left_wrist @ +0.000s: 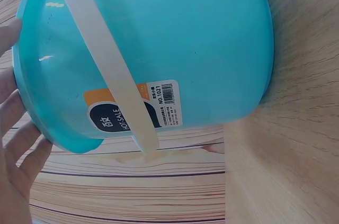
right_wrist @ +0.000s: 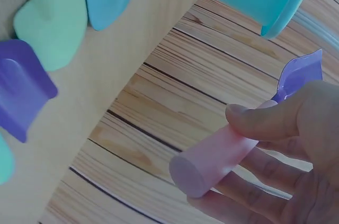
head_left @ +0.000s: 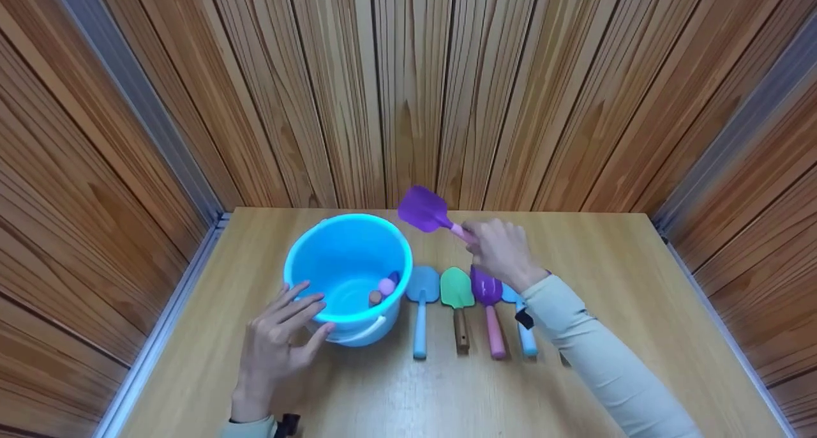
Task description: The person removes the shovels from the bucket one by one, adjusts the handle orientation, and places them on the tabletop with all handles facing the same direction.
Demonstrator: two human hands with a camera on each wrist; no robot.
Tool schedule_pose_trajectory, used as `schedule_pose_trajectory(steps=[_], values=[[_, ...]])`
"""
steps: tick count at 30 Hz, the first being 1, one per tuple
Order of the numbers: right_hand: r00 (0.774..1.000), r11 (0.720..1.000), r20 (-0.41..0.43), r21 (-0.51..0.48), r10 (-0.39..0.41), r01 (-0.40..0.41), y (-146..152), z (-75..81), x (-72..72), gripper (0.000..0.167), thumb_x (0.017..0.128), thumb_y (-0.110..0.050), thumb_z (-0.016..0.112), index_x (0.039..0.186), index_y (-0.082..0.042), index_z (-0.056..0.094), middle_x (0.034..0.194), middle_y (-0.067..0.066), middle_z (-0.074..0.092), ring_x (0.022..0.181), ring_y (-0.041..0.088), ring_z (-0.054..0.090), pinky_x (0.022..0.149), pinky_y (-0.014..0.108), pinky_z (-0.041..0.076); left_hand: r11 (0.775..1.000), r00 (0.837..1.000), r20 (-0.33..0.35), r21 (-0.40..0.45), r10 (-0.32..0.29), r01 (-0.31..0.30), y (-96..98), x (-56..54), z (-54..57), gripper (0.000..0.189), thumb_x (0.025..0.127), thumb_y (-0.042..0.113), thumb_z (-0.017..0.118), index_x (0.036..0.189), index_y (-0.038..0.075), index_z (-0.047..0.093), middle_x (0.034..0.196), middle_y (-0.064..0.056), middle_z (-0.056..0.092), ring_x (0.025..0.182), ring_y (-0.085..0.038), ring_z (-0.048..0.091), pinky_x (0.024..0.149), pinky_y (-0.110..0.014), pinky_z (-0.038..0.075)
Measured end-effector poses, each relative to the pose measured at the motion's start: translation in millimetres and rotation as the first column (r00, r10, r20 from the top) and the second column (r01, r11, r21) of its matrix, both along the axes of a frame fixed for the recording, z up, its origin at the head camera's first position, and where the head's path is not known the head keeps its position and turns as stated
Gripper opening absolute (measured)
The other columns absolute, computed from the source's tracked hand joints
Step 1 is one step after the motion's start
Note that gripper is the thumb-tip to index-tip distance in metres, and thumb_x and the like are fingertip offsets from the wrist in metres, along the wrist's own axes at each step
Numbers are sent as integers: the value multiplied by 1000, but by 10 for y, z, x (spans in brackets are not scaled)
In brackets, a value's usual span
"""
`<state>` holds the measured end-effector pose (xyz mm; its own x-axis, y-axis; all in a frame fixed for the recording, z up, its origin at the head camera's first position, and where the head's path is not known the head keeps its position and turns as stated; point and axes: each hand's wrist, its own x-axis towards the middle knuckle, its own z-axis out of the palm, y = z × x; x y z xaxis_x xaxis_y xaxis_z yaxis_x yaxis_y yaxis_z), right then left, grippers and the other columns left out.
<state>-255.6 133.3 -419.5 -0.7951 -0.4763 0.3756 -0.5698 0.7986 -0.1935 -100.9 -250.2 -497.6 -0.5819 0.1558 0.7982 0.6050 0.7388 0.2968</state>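
My right hand (head_left: 501, 249) grips the pink handle of a purple toy shovel (head_left: 423, 209), raised beyond the bucket's right side. The right wrist view shows thumb and fingers around the pink handle (right_wrist: 214, 155), with part of the purple blade (right_wrist: 302, 73) past the hand. A blue bucket (head_left: 357, 329) stands upright on the table. Its rim is touched by my left hand (head_left: 274, 342), whose fingers are extended over the near left side; the left wrist view shows them at the rim (left_wrist: 26, 91). Inside lie several handle ends, among them a pink one (head_left: 387, 286).
Right of the bucket, a row of toy shovels lies on the wooden table (head_left: 415, 400): a blue one (head_left: 421, 297), a green one with a brown handle (head_left: 457, 288), a purple one with a pink handle (head_left: 493, 326) and another blue one (head_left: 525, 336). Wood-panelled walls (head_left: 408, 93) enclose the table.
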Motion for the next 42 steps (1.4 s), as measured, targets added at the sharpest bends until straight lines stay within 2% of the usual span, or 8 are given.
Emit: schedule_pose_trajectory(steps=[4, 9, 13, 18, 27, 32, 37, 42], values=[[995, 998, 98, -61, -4, 10, 160, -91, 37, 25, 90, -7, 84, 113, -2, 78, 85, 12, 75, 61, 17, 58, 49, 25, 43, 1000, 1000, 13, 16, 2, -2, 4, 41, -33, 49, 72, 24, 99, 118, 17, 84, 119, 3, 82, 125, -29, 73, 120, -37, 42], [971, 993, 237, -105, -32, 58, 381, -110, 26, 36, 91, -10, 83, 124, 0, 75, 95, 15, 78, 66, 18, 63, 55, 26, 49, 1000, 1000, 27, 27, 13, -14, 17, 66, -52, 47, 73, 24, 99, 117, 17, 85, 119, 4, 82, 126, -28, 73, 121, -36, 42], [936, 984, 345, -132, -67, 119, 556, -66, -17, 40, 92, -8, 81, 131, 0, 72, 105, 17, 78, 73, 21, 68, 58, 28, 54, 1000, 1000, 23, 26, 11, -12, 17, 14, -20, 47, 74, 24, 98, 118, 17, 84, 120, 4, 81, 128, -27, 72, 120, -39, 43], [882, 966, 464, -180, -84, 187, 744, -57, 2, 43, 93, -9, 80, 134, 0, 70, 108, 17, 75, 74, 22, 69, 57, 28, 57, 1000, 1000, 5, 15, -5, 5, 0, -49, 18, 47, 75, 24, 98, 119, 16, 84, 123, 3, 81, 130, -26, 70, 119, -42, 45], [818, 946, 554, -157, -152, 282, 1055, -211, 159, 50, 96, -22, 81, 137, 3, 68, 120, 20, 74, 95, 28, 69, 74, 32, 60, 1000, 1000, -16, -13, -16, 16, -27, -45, 10, 48, 74, 25, 97, 119, 15, 84, 122, 1, 81, 129, -27, 71, 117, -44, 47], [775, 930, 613, -178, -152, 323, 1247, -310, 235, 52, 99, -22, 77, 143, 3, 63, 128, 24, 69, 93, 27, 70, 70, 32, 64, 1000, 1000, -16, -17, -21, 21, -35, -41, -5, 48, 74, 25, 97, 119, 15, 84, 122, 1, 81, 129, -28, 71, 116, -46, 48], [749, 913, 645, -203, -148, 355, 1412, -412, 296, 56, 99, -25, 77, 144, 5, 61, 128, 26, 68, 99, 30, 69, 73, 31, 65, 1000, 1000, -4, -12, -21, 21, -38, -24, -2, 48, 75, 25, 97, 120, 16, 84, 123, 2, 81, 130, -27, 70, 116, -48, 48], [696, 889, 697, -191, -176, 416, 1572, -457, 356, 60, 100, -27, 76, 146, 6, 57, 133, 29, 64, 107, 35, 67, 79, 35, 67, 1000, 1000, -5, -3, -26, 26, -18, -34, -7, 47, 75, 24, 97, 120, 16, 84, 123, 2, 81, 130, -27, 70, 116, -48, 48]])
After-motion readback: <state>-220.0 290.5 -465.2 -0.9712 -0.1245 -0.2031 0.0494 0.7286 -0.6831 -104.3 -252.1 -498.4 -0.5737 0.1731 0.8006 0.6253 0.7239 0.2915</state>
